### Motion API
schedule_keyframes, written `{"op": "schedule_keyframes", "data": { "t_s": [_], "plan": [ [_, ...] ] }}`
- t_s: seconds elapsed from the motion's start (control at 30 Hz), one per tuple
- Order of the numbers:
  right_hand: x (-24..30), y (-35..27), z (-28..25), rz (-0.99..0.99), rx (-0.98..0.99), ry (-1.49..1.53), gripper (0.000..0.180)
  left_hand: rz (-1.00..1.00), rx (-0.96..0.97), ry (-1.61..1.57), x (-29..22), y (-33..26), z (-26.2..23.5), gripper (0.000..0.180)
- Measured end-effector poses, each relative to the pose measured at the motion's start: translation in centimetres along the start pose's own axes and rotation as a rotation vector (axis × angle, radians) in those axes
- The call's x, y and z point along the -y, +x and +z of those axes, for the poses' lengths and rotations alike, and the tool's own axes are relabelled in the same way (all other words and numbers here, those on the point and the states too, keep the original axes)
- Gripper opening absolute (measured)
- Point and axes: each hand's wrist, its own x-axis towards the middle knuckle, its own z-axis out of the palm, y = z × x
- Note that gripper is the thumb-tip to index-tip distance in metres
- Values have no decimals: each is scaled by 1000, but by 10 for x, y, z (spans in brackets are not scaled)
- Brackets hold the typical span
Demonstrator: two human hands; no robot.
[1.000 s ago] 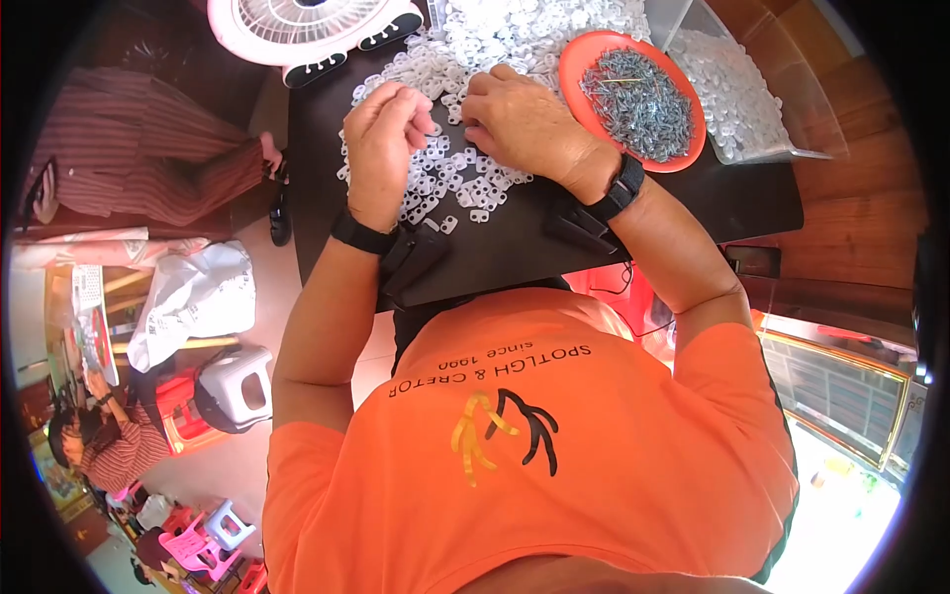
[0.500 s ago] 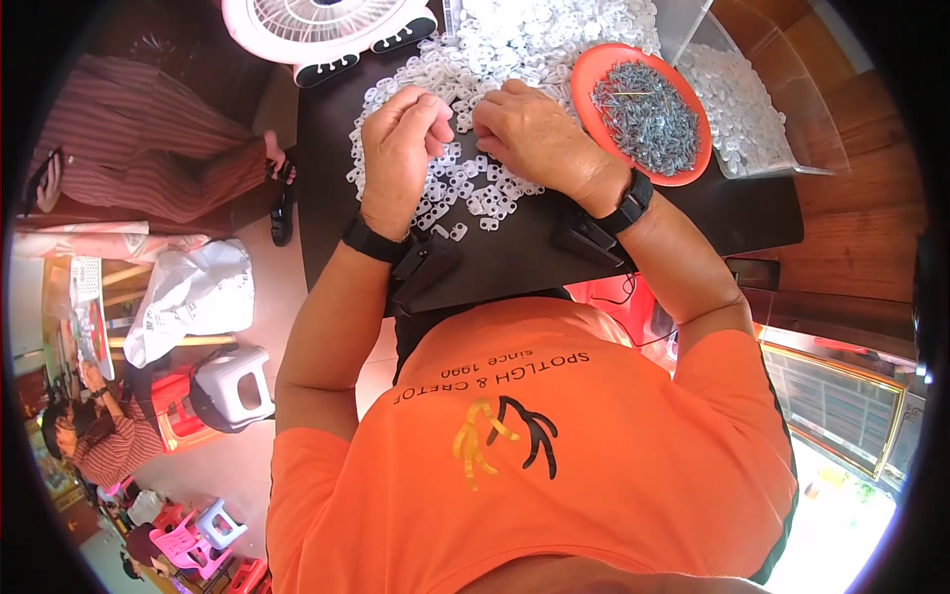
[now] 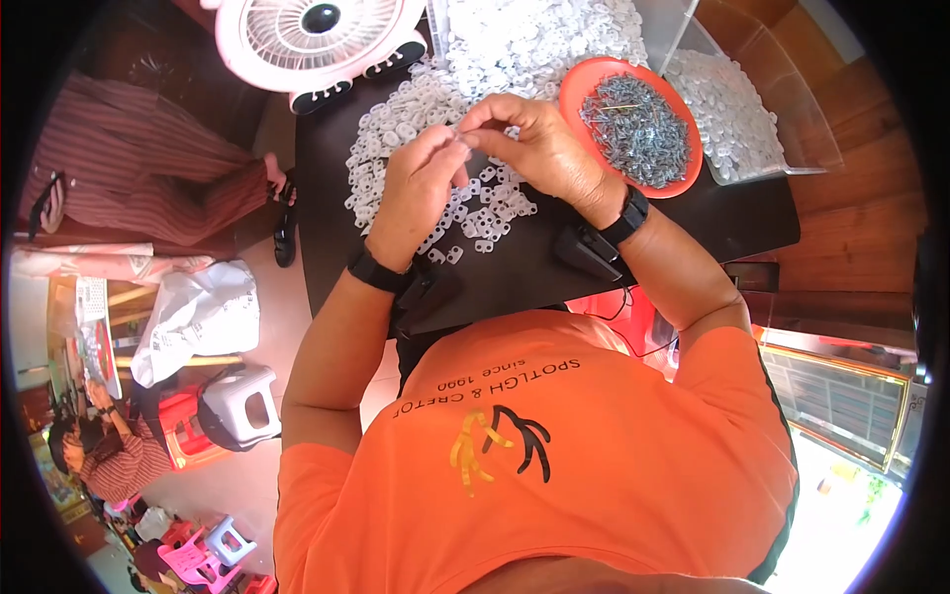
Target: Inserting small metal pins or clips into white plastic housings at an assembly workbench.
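Note:
My left hand (image 3: 421, 188) is closed in a pinch above the loose white pieces. From the right, my right hand (image 3: 539, 148) meets it, thumb and forefinger pressed together at the left fingertips. Whatever sits between the fingers is too small and too covered to make out. Below and around the hands lie small white plastic pieces with holes (image 3: 485, 223), spread over the dark table (image 3: 683, 223). Close to my right wrist stands an orange-red plate (image 3: 571, 94) heaped with small thin grey metal pieces (image 3: 636, 129), which look like screws or nails.
A white fan (image 3: 322, 49) stands at the table's far left. Behind my hands rises a big heap of white pieces (image 3: 534, 40). A clear bin (image 3: 792, 170) of white pieces is at the far right. Another person (image 3: 139, 148) stands left of the table; stools (image 3: 237, 406) are on the floor.
My right hand has turned and moved its fingertips left to meet the left hand's. The left hand has shifted slightly right and down. The two hands were apart before.

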Motion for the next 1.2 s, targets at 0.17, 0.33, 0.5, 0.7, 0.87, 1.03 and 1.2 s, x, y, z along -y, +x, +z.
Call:
{"op": "schedule_keyframes", "data": {
  "t_s": [0.17, 0.33, 0.5, 0.7, 0.87, 1.03, 1.2],
  "plan": [
    [-4, 2, 2, -7, 31, 65, 13, -153, 45, -192, -2, 0, -4, 22],
    [3, 0, -4, -151, 81, -52, 18, -142, 41, -326, 2, 1, -6, 19],
    [12, -1, -7, -178, 72, -153, 19, -109, 17, -262, 1, 2, -4, 19],
    [29, 4, -46, -306, -168, -602, 10, -54, -38, -159, 2, 2, -8, 21],
    [9, 7, -109, -13, -171, -1026, 18, 26, -43, -192, -4, 1, -7, 19],
    [-22, 14, -122, 302, 102, -1111, 20, 15, -61, -163, -6, 1, -7, 19],
    [-33, 18, -112, 257, 68, -1287, 20, 5, -89, -202, -5, 0, -7, 17]
  ]
}}
